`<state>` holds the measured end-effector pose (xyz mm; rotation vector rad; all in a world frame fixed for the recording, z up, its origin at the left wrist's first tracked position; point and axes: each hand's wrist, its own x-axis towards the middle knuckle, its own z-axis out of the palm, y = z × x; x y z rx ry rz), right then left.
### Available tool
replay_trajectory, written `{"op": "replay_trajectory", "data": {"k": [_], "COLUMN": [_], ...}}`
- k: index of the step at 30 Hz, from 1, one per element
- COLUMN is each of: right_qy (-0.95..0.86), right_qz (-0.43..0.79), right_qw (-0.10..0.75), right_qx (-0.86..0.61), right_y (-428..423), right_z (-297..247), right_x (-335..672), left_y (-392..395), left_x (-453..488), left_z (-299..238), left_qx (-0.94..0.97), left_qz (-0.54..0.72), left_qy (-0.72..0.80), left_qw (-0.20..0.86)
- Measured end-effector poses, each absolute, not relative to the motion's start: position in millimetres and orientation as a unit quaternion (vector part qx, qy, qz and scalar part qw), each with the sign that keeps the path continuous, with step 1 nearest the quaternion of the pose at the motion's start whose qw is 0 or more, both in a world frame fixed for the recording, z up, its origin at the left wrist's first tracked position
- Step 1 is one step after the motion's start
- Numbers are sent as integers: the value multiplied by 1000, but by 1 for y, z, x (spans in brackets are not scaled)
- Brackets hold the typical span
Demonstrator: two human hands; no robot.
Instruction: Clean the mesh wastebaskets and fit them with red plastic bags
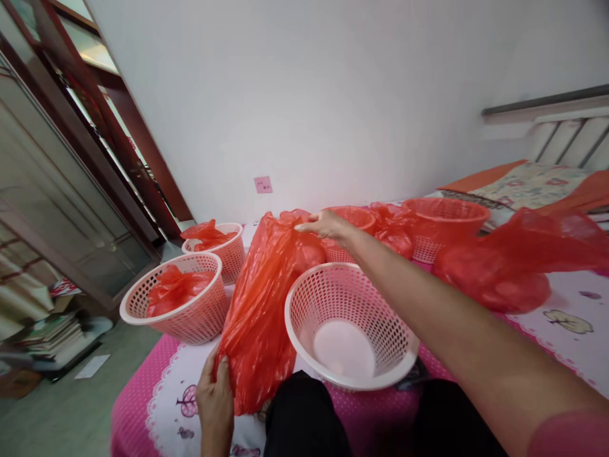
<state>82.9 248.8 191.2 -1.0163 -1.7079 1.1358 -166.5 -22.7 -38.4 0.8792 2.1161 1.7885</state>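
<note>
A red plastic bag (259, 304) is stretched out between my two hands, long and crinkled, and it looks flat. My left hand (216, 393) pinches its lower left edge, thumb on top. At the far upper end my right hand (328, 225) grips the bag, arm reaching across from the right. Just right of the bag stands a pinkish-white plastic basket (345, 346) with holes in its sides and nothing in it. My right forearm passes over its rim and hides part of it.
Two baskets with red bags inside, a nearer one (190, 320) and a farther one (233, 254), stand at left. Behind are red-lined baskets (447, 219) and filled red bags (490, 273). All rest on a pink-and-white bedspread (164, 406) against a wall.
</note>
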Motion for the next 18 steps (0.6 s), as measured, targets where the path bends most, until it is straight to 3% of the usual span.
{"op": "replay_trajectory", "data": {"k": [5,9,14,18], "right_qy": [-649,-609,-509,-410], "right_qz": [418,418,399,398], "right_qw": [524,553,543,541], "right_qx": [-360,-385,-536,-617], "right_y": [243,215,169,135], "right_z": [168,141,75,6], "right_x": [140,210,320,380], "left_y": [1,4,30,84], "left_x": [-184,-195,-201,-202], "left_z": [-111,-148,-125,-103], "left_qx": [350,366,449,464], "left_qz": [472,405,403,344], "left_qy": [806,836,796,816], "left_qw": [67,46,-48,-9]}}
